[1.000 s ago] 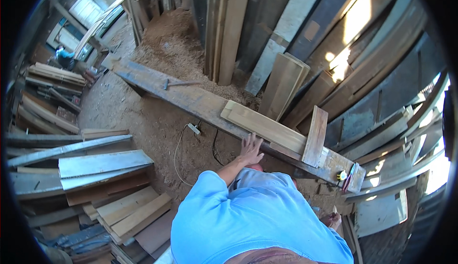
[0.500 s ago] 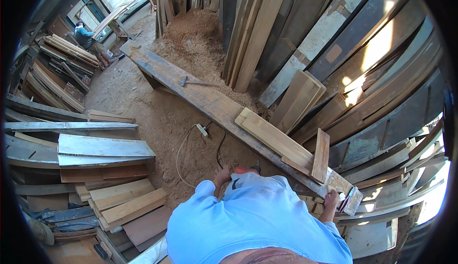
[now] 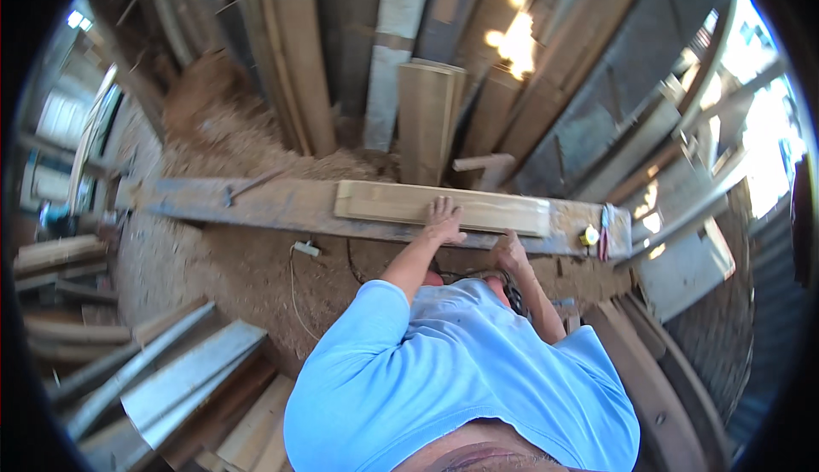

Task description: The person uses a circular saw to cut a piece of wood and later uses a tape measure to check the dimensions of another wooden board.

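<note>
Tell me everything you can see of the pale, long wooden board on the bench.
The pale, long wooden board looks straight-edged, with a line along its near side; whether it is one piece or several stacked is unclear. It lies flat, lengthwise on the long, stained wooden bench, mostly right of the bench's middle, its right end looking whiter. The bare left hand rests on its top; the bare right hand is at its near edge, contact unclear.

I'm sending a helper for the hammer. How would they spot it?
Find the long, worn bench crossing the picture, then the pale wood under the left hand. On the bench, left of that wood, lies the hammer, slim and slanting, unlike the broad, straight-laid wood.
</note>
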Motion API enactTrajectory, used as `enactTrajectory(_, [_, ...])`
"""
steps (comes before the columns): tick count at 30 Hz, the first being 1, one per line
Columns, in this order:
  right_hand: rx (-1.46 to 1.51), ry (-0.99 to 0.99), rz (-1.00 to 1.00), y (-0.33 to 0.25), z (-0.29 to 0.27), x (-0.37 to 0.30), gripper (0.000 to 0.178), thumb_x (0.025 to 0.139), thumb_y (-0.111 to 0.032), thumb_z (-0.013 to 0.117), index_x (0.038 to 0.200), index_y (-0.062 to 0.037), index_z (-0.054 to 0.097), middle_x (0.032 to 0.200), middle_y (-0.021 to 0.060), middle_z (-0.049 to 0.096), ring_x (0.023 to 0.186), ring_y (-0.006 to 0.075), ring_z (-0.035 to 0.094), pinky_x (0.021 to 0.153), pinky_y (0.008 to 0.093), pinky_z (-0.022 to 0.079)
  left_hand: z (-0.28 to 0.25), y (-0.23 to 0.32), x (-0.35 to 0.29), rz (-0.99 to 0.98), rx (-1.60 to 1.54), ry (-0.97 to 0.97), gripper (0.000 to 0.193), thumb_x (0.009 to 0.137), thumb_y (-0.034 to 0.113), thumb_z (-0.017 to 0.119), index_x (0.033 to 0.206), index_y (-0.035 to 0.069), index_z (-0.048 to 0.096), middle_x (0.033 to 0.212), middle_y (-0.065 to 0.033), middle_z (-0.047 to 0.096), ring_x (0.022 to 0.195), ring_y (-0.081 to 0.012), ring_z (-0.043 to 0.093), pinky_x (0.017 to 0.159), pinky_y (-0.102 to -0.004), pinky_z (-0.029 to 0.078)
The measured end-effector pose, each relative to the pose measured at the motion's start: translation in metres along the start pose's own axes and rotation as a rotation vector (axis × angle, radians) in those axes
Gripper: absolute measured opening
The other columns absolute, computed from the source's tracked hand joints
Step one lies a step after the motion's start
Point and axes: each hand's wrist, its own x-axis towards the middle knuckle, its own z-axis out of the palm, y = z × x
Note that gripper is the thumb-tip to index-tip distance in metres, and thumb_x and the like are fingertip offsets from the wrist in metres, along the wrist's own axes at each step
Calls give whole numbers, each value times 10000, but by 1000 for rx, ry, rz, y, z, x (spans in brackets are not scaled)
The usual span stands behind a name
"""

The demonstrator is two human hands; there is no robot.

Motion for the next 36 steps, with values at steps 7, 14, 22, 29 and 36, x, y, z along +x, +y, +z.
enactTrajectory(7, [768,118,566,94,-85,-113,487,817,-40,643,1299,2,591,982,102,640,735,167,622,539,335,489,10,-12,-1,215,125,53,1031,778,477,796,1631,190,293,1701,-266,115,1584,-453,49,1257,-611,104])
enactTrajectory(14, [1325,876,856,228,-152,-239,195,939,-254,606,960,-63,633,850,81,661,728,230,656,570,384,530,18,-25,-43,89,-4,160,942,780,395,777,1588,149,359,1702,-222,156,1592,-394,73,1248,-654,76])
enactTrajectory(22, [1296,357,495,329,-173,-107,197,967,-297,592,938,-107,639,786,53,612,683,218,600,552,414,491,4,-55,-63,65,28,187,962,786,348,753,1607,114,309,1703,-228,150,1600,-367,70,1257,-636,19])
enactTrajectory(29, [1097,-376,-230,-349,-66,32,588,1018,-157,630,1547,-84,384,1193,147,662,884,194,653,781,322,547,7,-71,-77,-4,-53,134,950,789,373,758,1597,108,334,1688,-275,142,1590,-415,62,1240,-670,67])
enactTrajectory(36, [367,-85,-502,-336,-47,41,408,980,-135,663,1337,25,549,984,93,680,834,152,640,748,304,529,4,-76,-76,51,-75,80,962,800,383,746,1615,122,309,1700,-282,91,1595,-419,18,1207,-733,8])
